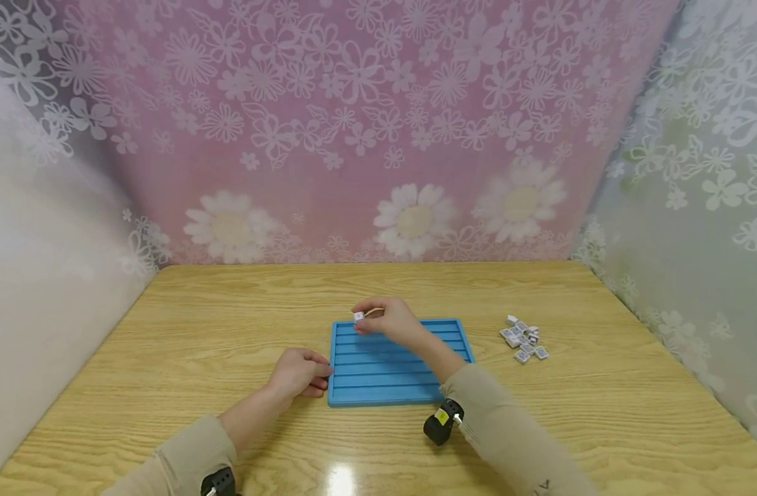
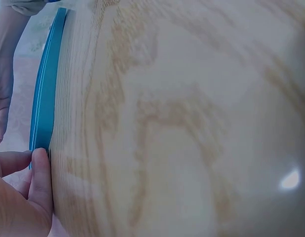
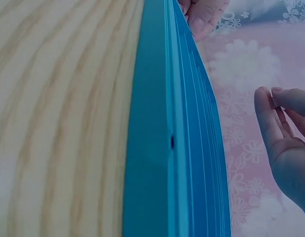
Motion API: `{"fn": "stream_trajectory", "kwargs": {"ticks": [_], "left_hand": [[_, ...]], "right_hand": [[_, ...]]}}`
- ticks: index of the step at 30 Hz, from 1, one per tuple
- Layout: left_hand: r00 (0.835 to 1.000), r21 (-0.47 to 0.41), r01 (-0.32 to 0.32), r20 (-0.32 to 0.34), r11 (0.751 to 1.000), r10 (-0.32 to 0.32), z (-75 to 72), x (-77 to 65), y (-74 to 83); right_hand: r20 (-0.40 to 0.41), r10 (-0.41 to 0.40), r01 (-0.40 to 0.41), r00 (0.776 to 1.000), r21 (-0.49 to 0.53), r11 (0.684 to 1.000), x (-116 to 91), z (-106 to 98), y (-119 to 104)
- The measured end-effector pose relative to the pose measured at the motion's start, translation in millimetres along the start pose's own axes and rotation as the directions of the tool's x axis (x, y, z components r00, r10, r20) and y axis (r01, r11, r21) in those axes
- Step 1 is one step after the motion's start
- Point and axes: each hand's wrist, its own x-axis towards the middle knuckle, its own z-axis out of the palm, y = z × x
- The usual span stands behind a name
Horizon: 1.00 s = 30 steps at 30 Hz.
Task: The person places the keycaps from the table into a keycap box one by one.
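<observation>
Our left hand [image 1: 300, 372] pinches the left edge of a ridged blue rectangular tray [image 1: 378, 380], presumably steadying it on the wooden desk [image 1: 229, 310]; our right hand [image 1: 390, 320] grips a small white block [image 1: 359, 316] near the tray's far-left corner.

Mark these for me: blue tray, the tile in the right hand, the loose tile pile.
Blue tray [image 1: 384, 368]: head view, on its bare ridged floor.
Held tile [image 1: 359, 316]: head view, on its exposed white face.
Loose tile pile [image 1: 523, 339]: head view, around the pile's middle.
</observation>
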Motion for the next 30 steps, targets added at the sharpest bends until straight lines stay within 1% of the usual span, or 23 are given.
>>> {"fn": "stream_trajectory", "kwargs": {"ticks": [4,8,11,16,18,21,25,30], "left_hand": [[1.0,-0.002,0.001,-0.002,1.0,-0.001,0.2,-1.3,1.3],[1.0,-0.004,-0.003,0.0,1.0,0.003,0.0,-1.8,1.7],[1.0,-0.01,-0.008,0.007,1.0,0.008,-0.7,-1.7,1.3],[0.999,-0.018,-0.016,0.03,1.0,0.017,-2.8,-3.5,1.3],[1.0,-0.016,-0.01,0.025,1.0,0.011,-2.4,-3.6,1.3],[1.0,-0.009,-0.007,0.007,1.0,0.007,-0.8,-2.8,0.5],[1.0,-0.006,-0.005,0.0,1.0,0.005,-0.2,-2.3,0.8],[1.0,0.0,-0.001,0.0,1.0,0.001,0.4,-1.0,0.7]], "right_hand": [[-0.044,0.0,-0.002,0.999,-0.046,0.999,5,6,-1],[-0.087,-0.019,0.009,0.996,-0.119,0.993,9,10,1],[-0.111,-0.016,0.0,0.994,-0.15,0.989,12,13,3],[-0.133,0.015,-0.036,0.991,-0.152,0.988,17,16,5],[-0.134,0.019,-0.04,0.991,-0.162,0.986,19,17,6],[-0.136,0.011,-0.04,0.991,-0.214,0.976,22,17,7],[-0.14,-0.002,-0.042,0.99,-0.306,0.951,26,18,8],[-0.129,-0.018,-0.03,0.991,-0.36,0.933,30,19,11]]}}
